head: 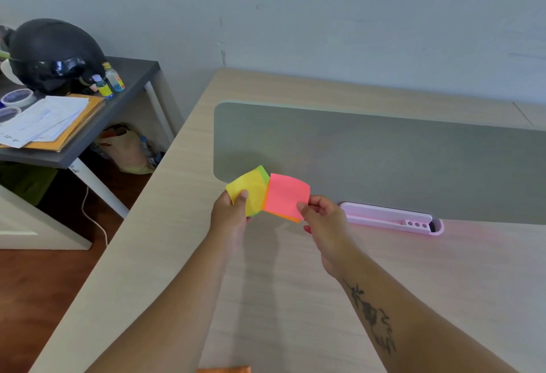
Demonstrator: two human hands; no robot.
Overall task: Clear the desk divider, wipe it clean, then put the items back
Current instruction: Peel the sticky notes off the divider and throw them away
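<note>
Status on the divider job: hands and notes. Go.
Left hand pinches yellow-green sticky notes. Right hand pinches pink-orange sticky notes. Grey desk divider bare, pink pen tray at its foot. Nothing in the way.

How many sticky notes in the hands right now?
4 visible: yellow note over green note in the left hand, pink note over orange note in the right hand. More may be hidden.
</note>
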